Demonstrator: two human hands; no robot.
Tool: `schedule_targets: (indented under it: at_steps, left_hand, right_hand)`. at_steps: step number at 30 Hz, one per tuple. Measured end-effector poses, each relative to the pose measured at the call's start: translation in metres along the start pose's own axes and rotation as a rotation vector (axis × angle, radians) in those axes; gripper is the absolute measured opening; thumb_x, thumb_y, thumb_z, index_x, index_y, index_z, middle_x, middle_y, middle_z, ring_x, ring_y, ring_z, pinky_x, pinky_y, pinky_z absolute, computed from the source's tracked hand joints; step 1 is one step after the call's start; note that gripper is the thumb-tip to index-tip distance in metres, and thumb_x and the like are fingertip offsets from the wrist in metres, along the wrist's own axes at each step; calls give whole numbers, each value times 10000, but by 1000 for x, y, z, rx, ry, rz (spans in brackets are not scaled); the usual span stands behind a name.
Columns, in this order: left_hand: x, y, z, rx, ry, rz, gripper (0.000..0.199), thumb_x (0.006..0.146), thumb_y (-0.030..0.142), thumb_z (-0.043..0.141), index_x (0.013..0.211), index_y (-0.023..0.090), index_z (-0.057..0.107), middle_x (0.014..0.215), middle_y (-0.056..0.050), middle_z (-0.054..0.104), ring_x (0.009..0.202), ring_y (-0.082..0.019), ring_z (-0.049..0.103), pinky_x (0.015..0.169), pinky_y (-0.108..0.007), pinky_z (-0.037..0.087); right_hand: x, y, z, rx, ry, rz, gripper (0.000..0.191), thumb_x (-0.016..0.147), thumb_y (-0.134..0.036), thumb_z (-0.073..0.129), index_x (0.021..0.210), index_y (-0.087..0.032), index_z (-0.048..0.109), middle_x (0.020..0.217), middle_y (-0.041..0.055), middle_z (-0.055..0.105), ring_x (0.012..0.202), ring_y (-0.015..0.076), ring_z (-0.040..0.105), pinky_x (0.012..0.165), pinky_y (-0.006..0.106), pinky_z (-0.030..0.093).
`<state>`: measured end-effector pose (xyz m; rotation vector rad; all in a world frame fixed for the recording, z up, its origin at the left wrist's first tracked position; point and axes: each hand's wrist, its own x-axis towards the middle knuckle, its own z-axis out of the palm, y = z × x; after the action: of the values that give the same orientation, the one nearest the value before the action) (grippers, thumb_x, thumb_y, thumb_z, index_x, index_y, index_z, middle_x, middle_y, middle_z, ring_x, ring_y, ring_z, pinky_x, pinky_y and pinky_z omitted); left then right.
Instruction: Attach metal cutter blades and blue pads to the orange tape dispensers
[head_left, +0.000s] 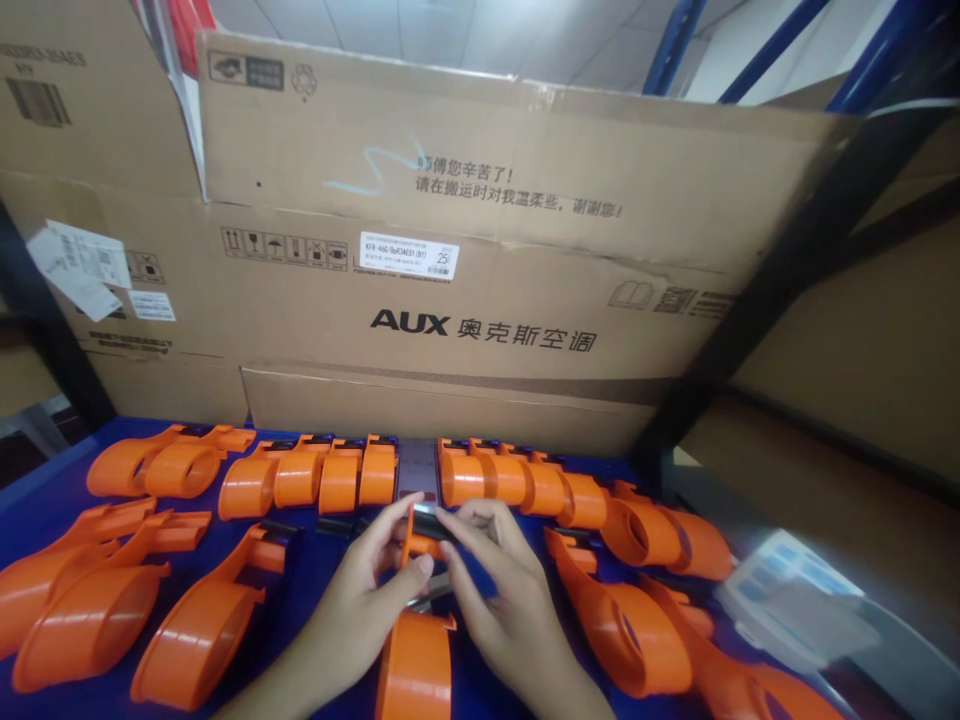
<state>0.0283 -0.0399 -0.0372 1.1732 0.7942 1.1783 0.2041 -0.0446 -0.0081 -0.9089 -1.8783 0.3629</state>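
Note:
An orange tape dispenser (414,665) is in front of me, its round hub nearest to me and its head pointing away. My left hand (375,580) grips the dispenser's head, thumb on the near side and fingers around the left edge. My right hand (502,580) is closed at the same head from the right, its fingertips pressing on a black piece (427,522) there. A serrated metal edge (422,508) shows at the top of that piece. Part of the head is hidden behind my fingers.
Several orange dispensers (247,487) line the back of the blue table (300,610), with more on the left and right (637,640). A printed cardboard sheet (480,280) stands behind. Loose black pieces (335,527) lie left of centre. A clear plastic package (799,600) sits at the right.

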Motion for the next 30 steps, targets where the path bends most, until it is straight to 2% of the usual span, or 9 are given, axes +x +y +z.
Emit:
schedule_targets:
  at_steps: [4,7,10,12,13,15,20,27,30]
  left_hand:
    - [1,4,-1,-60,4,-38,567,855,346,741,1393,281,575,1196,-76,707,866,-194,684,813,-325,549]
    - [2,5,-2,-83,42,-93,590,838,367,751,1395,280,577,1082,-52,715,737,-155,663,742,-301,549]
    - [1,4,-2,-79,51,-113,596,844,371,742,1405,276,564,1025,-46,705,711,-153,652,713,-304,552]
    - [1,4,-2,-63,43,-112,591,859,375,728,1413,271,551,975,-42,695,692,-154,641,694,-312,552]
    - [1,3,-2,-58,40,-114,589,866,378,721,1418,270,544,971,-43,691,695,-156,639,689,-316,552]
    - [1,3,-2,-50,37,-112,582,875,379,713,1419,272,534,1000,-51,690,702,-159,639,681,-320,551]
    - [1,4,-2,-13,28,-100,551,895,375,689,1408,266,521,988,-47,691,682,-153,641,680,-314,544]
    - [0,8,-2,-13,16,-74,507,888,386,689,1365,268,562,982,-31,669,702,-153,623,694,-314,553]
    - [1,8,-1,-11,13,-59,495,872,374,708,1338,263,585,1001,-30,673,696,-144,618,696,-297,539]
  right_hand:
    - [3,0,-11,90,-14,154,332,970,-277,615,1301,-266,633,1096,72,608,939,196,637,862,340,555]
    - [5,3,-33,193,-19,381,249,993,-433,557,1068,-220,661,825,17,617,694,154,606,615,253,529]
    - [7,3,-60,205,-275,626,445,1018,-546,426,782,-207,593,576,-37,508,477,115,482,419,201,392]
    - [6,1,-73,160,-596,730,497,1012,-563,404,719,-206,588,521,-33,524,415,109,456,376,198,347]
    - [5,0,-77,124,-733,733,497,1007,-547,418,704,-202,606,522,-23,555,418,111,474,393,202,364]
    - [1,0,-79,-7,-845,670,484,994,-476,461,648,-191,645,556,8,624,486,120,548,492,219,434]
    - [-6,8,-66,-245,-836,691,466,966,-350,454,580,-190,660,594,35,680,555,139,615,571,233,455]
    - [-4,14,-52,-87,-869,823,445,1026,-392,349,689,-204,570,472,-30,556,370,103,467,404,193,361]
    - [-3,13,-45,-65,-746,705,391,1034,-407,391,756,-209,582,504,-40,577,407,114,507,443,208,396]
